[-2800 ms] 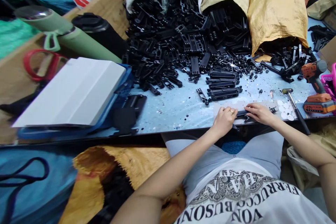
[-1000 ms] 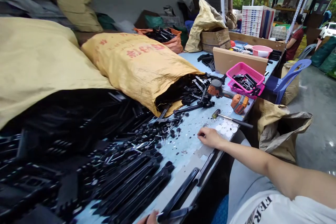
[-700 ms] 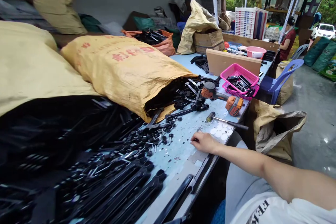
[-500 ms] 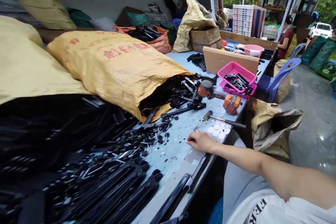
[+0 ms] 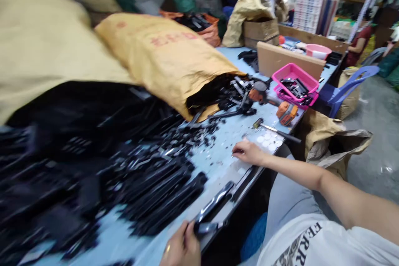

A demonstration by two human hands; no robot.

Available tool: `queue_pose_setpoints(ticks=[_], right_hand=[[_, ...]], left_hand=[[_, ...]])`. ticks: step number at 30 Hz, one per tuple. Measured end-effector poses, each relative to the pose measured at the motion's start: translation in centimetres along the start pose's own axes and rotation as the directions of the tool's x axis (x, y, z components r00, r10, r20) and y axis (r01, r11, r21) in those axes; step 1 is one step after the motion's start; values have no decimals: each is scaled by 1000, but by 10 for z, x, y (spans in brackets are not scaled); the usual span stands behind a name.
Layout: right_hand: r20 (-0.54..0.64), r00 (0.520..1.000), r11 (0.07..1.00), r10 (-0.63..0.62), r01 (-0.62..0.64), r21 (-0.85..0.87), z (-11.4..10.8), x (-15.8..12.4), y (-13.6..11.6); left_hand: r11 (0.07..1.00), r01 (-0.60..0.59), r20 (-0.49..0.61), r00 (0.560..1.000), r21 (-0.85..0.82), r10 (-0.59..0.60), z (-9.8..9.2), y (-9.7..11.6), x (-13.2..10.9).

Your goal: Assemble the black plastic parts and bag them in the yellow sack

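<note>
the left hand (image 5: 182, 246), a ring on one finger, is at the bottom edge, its thumb and fingers closed on the near end of a long glossy black bar (image 5: 215, 201). that bar lies along the front edge of the light-blue bench (image 5: 229, 137), with a shorter dark arm (image 5: 208, 227) angled out beside it near the fingers. farther along the same edge, the right hand (image 5: 248, 152) rests low over the bench, fingers curled narrow and tips close together; blur hides whether something small is pinched there, so i cannot tell.

just beyond the right hand are flat white round discs (image 5: 268, 139), and next to them a hammer with a metal shaft and black grip (image 5: 278, 131). behind it lies an orange and grey cordless drill (image 5: 274, 101), near a bright pink plastic basket (image 5: 296, 81) holding black parts.

to the left of the long bar, several thick black bars (image 5: 165, 199) lie side by side, next to a blurred heap of black plastic parts (image 5: 62, 199). a yellow woven sack with red print (image 5: 156, 56) lies open-mouthed toward the drill, dark parts spilling out.
</note>
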State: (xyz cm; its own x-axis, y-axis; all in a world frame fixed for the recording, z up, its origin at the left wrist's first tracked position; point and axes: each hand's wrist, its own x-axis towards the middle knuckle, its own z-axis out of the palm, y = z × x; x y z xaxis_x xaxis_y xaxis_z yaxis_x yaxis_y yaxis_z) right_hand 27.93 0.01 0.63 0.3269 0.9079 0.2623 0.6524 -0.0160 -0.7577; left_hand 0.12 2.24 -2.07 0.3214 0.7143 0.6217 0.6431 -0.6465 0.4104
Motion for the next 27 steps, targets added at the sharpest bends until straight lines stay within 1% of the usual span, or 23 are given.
queue_pose_setpoints(ticks=[2,4,5,8,11,14,16,18,20,22,24,25,27], right_hand=[[8,1000,996,-30,29,81,-4,-10,-7],[17,999,986,-42,39,161,-8,-17,-13],[35,998,981,-46,39,189,-10,-19,-16],[114,991,975,-71,45,219,-9,-21,-25],[181,974,975,-134,98,198,-2,-23,-30],[216,948,969,-235,210,129,4,-25,-33],[267,913,951,-308,306,51,5,-24,-34],[358,861,919,-362,394,-18,6,-24,-35],[448,806,886,-386,460,-64,7,-25,-36],[495,772,859,-399,504,-93,9,-27,-35],[489,763,843,-424,529,-96,11,-31,-29],[471,764,841,-441,535,-80,12,-33,-25],[423,773,844,-473,535,-32,13,-38,-15]], left_hand=[[1000,-14,-66,998,20,15,6,-3,0],[999,-21,-87,996,37,24,11,-7,-3],[999,-28,-60,998,34,30,13,-8,-5],[1000,3,7,1000,4,-3,16,-7,-13],[1000,21,-2,1000,-13,-21,15,-4,-19],[1000,-3,-37,999,-16,2,14,-3,-22],[1000,-12,-39,999,-9,11,12,-3,-21],[999,-17,-33,999,29,18,8,1,-16],[994,-71,16,997,86,70,4,9,-9],[977,-174,139,978,121,157,3,20,0],[961,-251,291,934,120,208,5,29,7],[957,-264,351,913,119,208,7,31,9],[956,-267,430,882,123,191,12,32,12]])
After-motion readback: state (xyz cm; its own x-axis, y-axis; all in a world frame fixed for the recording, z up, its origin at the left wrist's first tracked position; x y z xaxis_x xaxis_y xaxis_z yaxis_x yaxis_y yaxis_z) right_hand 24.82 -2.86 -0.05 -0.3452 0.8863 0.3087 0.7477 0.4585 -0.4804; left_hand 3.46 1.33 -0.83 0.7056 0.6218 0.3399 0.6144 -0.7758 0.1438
